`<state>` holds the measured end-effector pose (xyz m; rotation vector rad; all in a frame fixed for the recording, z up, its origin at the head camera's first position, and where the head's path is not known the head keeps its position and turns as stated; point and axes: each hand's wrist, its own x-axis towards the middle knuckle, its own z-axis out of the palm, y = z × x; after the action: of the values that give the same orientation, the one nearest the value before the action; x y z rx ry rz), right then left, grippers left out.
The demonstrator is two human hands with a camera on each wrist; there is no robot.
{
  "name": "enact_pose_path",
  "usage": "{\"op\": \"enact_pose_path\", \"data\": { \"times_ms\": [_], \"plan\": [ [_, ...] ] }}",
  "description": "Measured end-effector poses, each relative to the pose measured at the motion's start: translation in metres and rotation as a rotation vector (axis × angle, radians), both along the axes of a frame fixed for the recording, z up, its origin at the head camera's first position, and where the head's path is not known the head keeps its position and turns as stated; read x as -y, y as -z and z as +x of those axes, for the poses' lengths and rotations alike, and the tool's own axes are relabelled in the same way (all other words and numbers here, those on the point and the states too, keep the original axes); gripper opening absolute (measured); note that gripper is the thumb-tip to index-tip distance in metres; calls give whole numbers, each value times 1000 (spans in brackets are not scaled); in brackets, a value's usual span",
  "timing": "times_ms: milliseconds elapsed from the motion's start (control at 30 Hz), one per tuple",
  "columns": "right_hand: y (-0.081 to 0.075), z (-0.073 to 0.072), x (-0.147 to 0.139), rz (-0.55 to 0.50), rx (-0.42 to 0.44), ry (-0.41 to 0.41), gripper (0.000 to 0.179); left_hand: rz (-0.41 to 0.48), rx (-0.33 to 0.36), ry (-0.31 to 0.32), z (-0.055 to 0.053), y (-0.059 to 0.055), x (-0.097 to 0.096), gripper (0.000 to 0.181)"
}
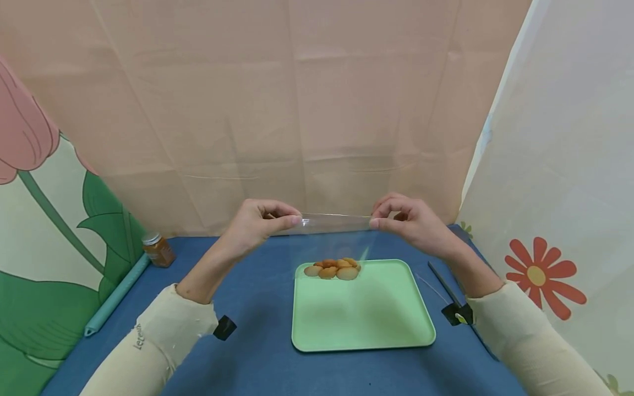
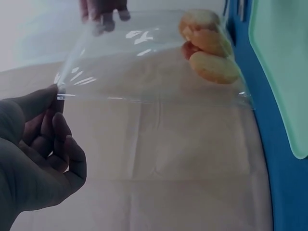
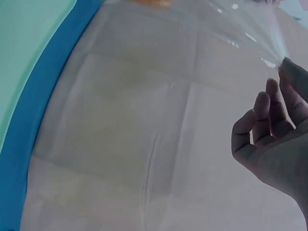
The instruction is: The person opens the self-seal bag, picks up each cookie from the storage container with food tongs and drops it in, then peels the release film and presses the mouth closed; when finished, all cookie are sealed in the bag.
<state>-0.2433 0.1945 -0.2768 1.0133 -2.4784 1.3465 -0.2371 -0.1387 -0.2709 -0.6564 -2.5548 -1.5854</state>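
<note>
Between both hands hangs a clear plastic bag [image 1: 337, 237], its top edge stretched straight. My left hand [image 1: 267, 221] pinches one top corner between thumb and forefinger. At the opposite corner my right hand [image 1: 408, 220] pinches the plastic the same way, its other fingers curled loosely. Several small golden-brown bread rolls [image 1: 339, 269] lie gathered in the bottom of the bag; the left wrist view shows the rolls [image 2: 209, 45] through the film. In the head view they overlap the far left part of a light green tray [image 1: 364, 308].
The tray lies on a blue-covered table [image 1: 257, 330]. At the back left stand a jar [image 1: 158, 249] with a silver lid and a pale teal roll [image 1: 119, 294]. A dark rod [image 1: 446, 283] lies by the right forearm. A tan sheet [image 1: 297, 110] hangs behind.
</note>
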Motion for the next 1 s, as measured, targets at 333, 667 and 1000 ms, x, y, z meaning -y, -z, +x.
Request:
{"op": "enact_pose_path", "data": {
  "times_ms": [333, 667, 1000],
  "plan": [
    [12, 0, 6, -285, 177, 13, 8, 69, -27, -1, 4, 3, 0, 22],
    [17, -4, 17, -396, 176, 17, 6, 39, -59, -12, 5, 6, 5, 22],
    [18, -2, 31, -222, 164, 129, 19, -76, -277, -127, 16, 9, 19, 13]
  ]
}}
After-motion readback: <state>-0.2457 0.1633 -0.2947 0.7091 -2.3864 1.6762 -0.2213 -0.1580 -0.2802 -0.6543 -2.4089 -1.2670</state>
